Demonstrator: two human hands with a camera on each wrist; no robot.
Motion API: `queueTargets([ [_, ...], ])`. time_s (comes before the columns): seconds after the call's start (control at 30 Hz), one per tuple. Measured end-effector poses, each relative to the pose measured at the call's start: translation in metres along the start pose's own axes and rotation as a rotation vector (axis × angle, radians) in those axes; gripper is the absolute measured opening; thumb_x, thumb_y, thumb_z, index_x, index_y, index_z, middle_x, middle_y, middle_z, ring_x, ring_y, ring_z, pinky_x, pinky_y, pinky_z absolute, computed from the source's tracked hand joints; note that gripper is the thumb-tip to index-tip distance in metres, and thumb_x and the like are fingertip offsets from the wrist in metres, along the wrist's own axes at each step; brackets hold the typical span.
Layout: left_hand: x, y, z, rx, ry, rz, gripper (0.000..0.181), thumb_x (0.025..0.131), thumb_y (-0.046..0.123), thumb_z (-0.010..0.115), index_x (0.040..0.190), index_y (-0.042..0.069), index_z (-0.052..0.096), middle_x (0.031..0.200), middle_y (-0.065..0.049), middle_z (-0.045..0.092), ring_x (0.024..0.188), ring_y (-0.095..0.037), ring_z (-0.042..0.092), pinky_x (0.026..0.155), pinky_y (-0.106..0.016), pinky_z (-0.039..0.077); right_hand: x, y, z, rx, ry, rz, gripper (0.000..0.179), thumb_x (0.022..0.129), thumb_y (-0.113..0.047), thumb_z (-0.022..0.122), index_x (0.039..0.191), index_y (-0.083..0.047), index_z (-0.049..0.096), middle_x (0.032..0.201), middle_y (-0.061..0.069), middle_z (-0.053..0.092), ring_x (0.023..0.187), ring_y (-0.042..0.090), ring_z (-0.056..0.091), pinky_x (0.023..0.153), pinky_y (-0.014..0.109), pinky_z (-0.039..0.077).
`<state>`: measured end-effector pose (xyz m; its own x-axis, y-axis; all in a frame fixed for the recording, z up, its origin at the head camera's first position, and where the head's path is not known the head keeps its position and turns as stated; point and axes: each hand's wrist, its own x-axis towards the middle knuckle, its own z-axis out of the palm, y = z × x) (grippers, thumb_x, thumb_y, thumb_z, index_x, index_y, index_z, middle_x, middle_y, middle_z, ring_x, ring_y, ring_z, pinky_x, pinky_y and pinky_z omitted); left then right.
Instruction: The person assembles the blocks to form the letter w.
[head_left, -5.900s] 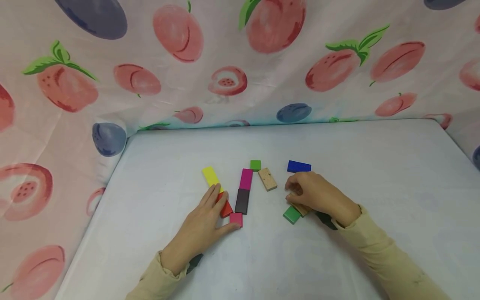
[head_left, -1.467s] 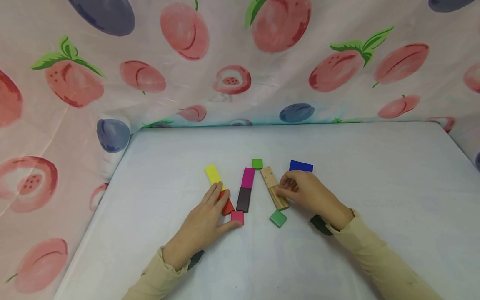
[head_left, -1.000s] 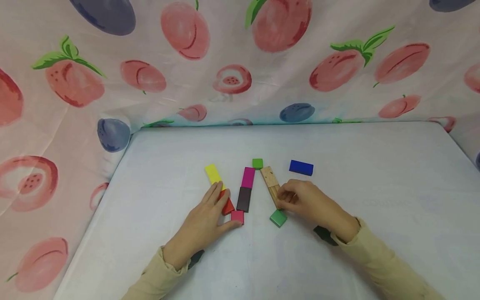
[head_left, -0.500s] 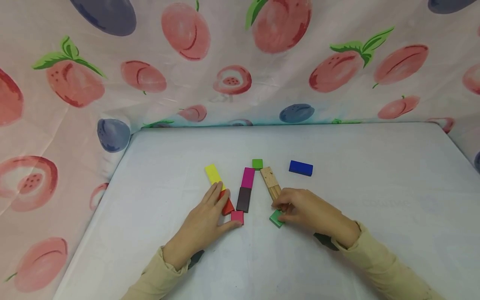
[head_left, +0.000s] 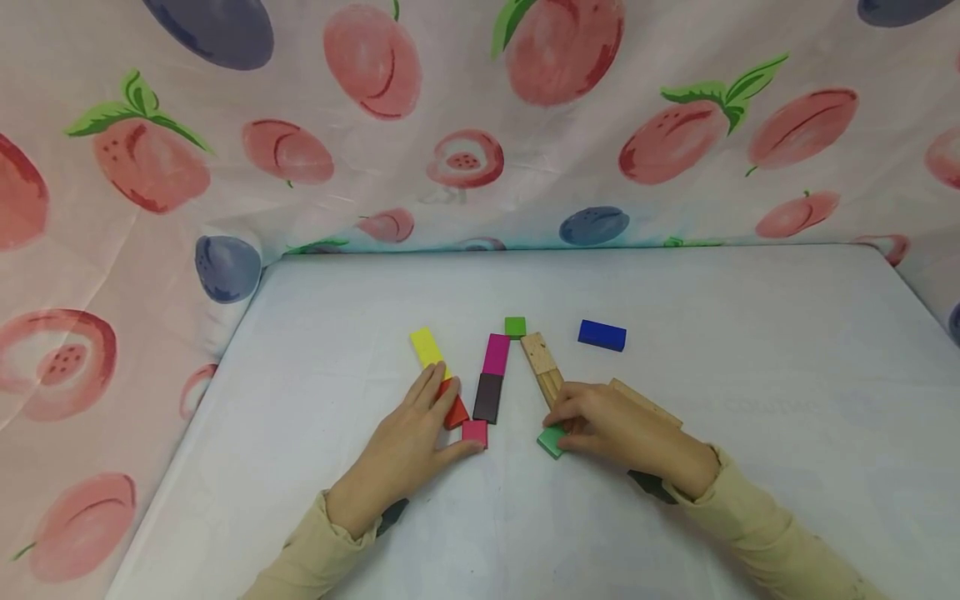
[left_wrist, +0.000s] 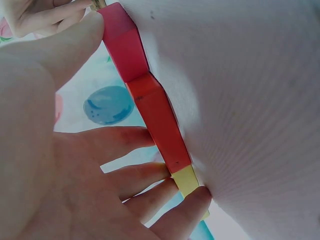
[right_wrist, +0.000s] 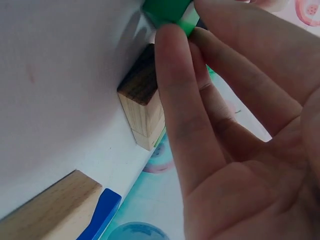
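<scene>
The green block [head_left: 551, 442] is at the near end of two wooden blocks [head_left: 539, 354] set end to end on the tabletop [head_left: 300, 350]. Your right grip [head_left: 606, 425] has it pinched by the fingertips; in the right wrist view it seems to stand just apart from the dark end of the nearer wooden block, though your fingers cover part of the gap. It sits turned at a slant to your view.

Your left grip [head_left: 408, 442] holds nothing: you lay it spread along the left-hand line, with fingers against the red block [head_left: 457, 412] and the yellow block [head_left: 426, 345] and the thumb touching the pink block [head_left: 474, 432]. The dark block [head_left: 488, 398] and the magenta block [head_left: 496, 356] run away from the pink one, toward the light green block [head_left: 514, 326].

By the look of it, you are at the step of fitting the green block to the wooden pair. The next move likely calls for a small nudge and turn until it meets that end, then a clean release without dragging the neighbours. Beyond your right grip, a loose wooden block [head_left: 647, 404] and the blue block [head_left: 602, 335] lie apart from the lines; mind your knuckles near the wooden one.
</scene>
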<state>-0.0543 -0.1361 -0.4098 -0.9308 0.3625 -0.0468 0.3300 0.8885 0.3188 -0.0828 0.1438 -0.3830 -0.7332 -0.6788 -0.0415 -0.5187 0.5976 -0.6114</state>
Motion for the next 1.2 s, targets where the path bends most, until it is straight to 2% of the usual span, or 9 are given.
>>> queueTargets([
  [0.2,0.000,-0.001,0.000,0.007,-0.005,0.001,0.093,0.083,0.064,0.068,0.149,0.003,0.044,0.161,-0.021,0.027,0.152,-0.034,0.017,0.112,-0.045,0.039,0.000,0.001,0.000,0.035,0.000,0.003,0.020,0.078,-0.002,0.081,0.098,-0.004,0.078,0.090,-0.002,0.064,0.075,0.000,0.059,0.068,0.020,0.055],
  [0.93,0.000,0.001,-0.001,-0.003,-0.009,-0.008,0.092,0.082,0.063,0.070,0.148,0.003,0.045,0.161,-0.020,0.028,0.152,-0.034,0.018,0.111,-0.045,0.040,-0.007,0.010,-0.001,0.021,-0.006,0.050,0.021,0.076,-0.011,0.084,0.096,-0.009,0.078,0.089,-0.007,0.066,0.073,-0.004,0.060,0.065,0.018,0.054],
  [1.1,0.001,0.001,0.000,-0.001,-0.005,-0.004,0.092,0.082,0.062,0.070,0.148,0.003,0.045,0.161,-0.020,0.028,0.152,-0.034,0.019,0.110,-0.045,0.042,-0.010,0.014,-0.004,0.032,-0.012,0.041,0.021,0.078,-0.012,0.083,0.098,-0.008,0.078,0.090,-0.008,0.066,0.075,-0.003,0.061,0.069,0.020,0.055],
  [1.2,0.001,0.001,0.000,0.000,-0.004,-0.001,0.092,0.082,0.062,0.070,0.148,0.003,0.045,0.161,-0.020,0.028,0.152,-0.034,0.019,0.110,-0.045,0.042,-0.012,0.016,-0.005,0.018,-0.003,0.045,0.020,0.079,-0.014,0.083,0.097,-0.010,0.077,0.091,-0.010,0.066,0.077,-0.002,0.061,0.080,0.029,0.052],
])
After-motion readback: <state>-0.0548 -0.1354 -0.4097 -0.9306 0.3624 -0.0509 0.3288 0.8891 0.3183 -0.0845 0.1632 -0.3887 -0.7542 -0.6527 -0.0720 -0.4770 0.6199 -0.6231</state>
